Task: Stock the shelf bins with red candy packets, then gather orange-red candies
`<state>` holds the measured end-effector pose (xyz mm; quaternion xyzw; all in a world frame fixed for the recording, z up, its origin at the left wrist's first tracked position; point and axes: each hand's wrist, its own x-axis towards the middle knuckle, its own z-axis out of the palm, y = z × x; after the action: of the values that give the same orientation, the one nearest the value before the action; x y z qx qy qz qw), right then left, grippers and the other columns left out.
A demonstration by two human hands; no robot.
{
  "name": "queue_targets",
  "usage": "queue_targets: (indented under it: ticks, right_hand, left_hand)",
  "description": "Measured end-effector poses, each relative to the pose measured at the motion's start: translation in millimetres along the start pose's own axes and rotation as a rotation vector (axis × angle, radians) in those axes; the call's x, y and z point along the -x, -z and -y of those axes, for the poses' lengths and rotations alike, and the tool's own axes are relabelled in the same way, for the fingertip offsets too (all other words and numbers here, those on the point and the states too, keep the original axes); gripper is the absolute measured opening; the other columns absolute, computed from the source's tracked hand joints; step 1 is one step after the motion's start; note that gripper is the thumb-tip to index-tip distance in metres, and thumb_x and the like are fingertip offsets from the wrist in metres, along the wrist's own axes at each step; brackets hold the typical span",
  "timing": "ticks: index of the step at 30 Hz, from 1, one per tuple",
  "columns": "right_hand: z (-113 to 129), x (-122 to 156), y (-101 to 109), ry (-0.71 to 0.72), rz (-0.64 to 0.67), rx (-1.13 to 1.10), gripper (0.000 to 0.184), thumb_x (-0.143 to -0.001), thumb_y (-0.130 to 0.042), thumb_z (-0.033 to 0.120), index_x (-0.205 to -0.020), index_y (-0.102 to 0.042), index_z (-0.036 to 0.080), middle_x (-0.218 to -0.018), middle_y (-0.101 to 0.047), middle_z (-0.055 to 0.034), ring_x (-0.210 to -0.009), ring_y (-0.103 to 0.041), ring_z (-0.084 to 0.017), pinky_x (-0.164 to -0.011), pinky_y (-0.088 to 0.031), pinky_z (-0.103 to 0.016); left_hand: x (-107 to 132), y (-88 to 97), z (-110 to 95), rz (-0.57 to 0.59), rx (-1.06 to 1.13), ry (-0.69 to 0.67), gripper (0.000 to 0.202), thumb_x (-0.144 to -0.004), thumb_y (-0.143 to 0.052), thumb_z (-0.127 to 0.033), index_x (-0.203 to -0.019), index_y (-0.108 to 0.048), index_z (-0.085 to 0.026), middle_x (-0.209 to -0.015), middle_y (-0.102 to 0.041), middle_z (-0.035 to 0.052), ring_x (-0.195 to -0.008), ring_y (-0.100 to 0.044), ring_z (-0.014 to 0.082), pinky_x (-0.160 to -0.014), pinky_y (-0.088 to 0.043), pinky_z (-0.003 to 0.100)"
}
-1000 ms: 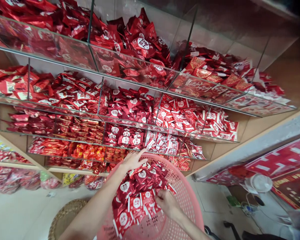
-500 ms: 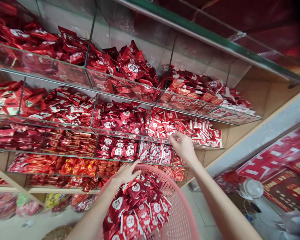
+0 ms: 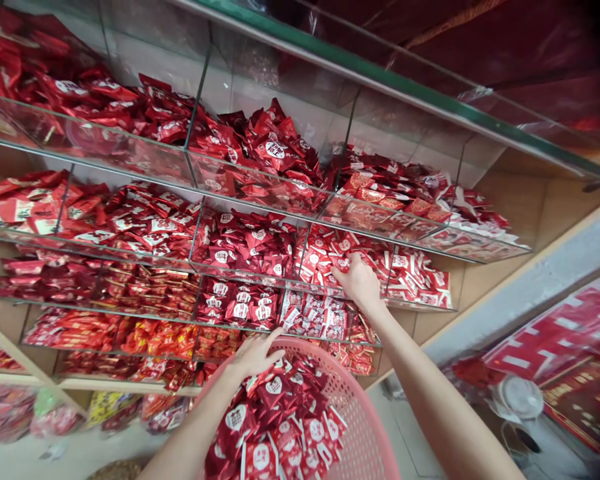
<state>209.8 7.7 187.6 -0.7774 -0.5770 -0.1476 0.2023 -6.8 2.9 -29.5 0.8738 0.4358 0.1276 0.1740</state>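
Note:
A pink plastic basket (image 3: 367, 417) with a perforated wall holds a heap of red and dark-red packets (image 3: 275, 413) with white labels. My left hand (image 3: 257, 353) grips its upper left rim, thumb on the inner side. Above the basket, my right hand (image 3: 359, 283) reaches over the glass front of a shelf bin. Its fingers point down among small red-and-white packets (image 3: 317, 257); the fingertips are hidden behind the hand, so whether they hold a packet does not show.
Tiers of glass-fronted bins hold red packets (image 3: 275, 150), with orange-red ones (image 3: 160, 337) lower down. A thick glass shelf edge (image 3: 380, 83) crosses above. Bagged goods (image 3: 113, 403) lie under the shelving. At the right stand a white lidded container (image 3: 523, 397) and red packaging (image 3: 555, 327).
My right hand has moved from above the bin's glass front down among the red-and-white packets. My left hand stays on the basket rim. The view has shifted slightly.

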Motion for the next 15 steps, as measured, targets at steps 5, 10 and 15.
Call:
queue_targets:
  ticks: [5,10,15]
  right_hand:
    - [-12,1,1,0.043,-0.016,-0.088,0.045,-0.075,-0.049,0.047,-0.110,-0.044,0.019,-0.098,-0.061,-0.0114,-0.089,-0.058,-0.027,-0.069,-0.042,-0.034]
    - [-24,4,7,0.129,-0.032,-0.191,0.046,-0.075,-0.050,0.045,-0.112,-0.044,0.019,-0.099,-0.061,-0.0100,-0.088,-0.058,-0.026,-0.070,-0.043,-0.034]
    - [-26,11,17,0.437,-0.075,-0.304,0.041,-0.079,-0.047,0.037,-0.116,-0.042,0.019,-0.111,-0.053,-0.0109,-0.100,-0.052,-0.023,-0.082,-0.041,-0.036]
  left_hand:
    - [1,3.7,-2,0.006,0.006,-0.002,0.057,-0.083,-0.024,-0.059,-0.134,-0.020,-0.034,-0.107,-0.060,0.0038,-0.100,-0.054,0.0237,-0.084,-0.039,0.035]
    - [2,6.9,-5,0.018,0.011,0.008,0.056,-0.083,-0.025,-0.059,-0.133,-0.021,-0.035,-0.112,-0.058,0.0030,-0.101,-0.053,0.0229,-0.085,-0.038,0.034]
    - [2,9.4,-8,0.063,0.037,0.026,0.056,-0.083,-0.025,-0.058,-0.134,-0.018,-0.034,-0.119,-0.053,0.0031,-0.108,-0.049,0.0232,-0.089,-0.035,0.035]
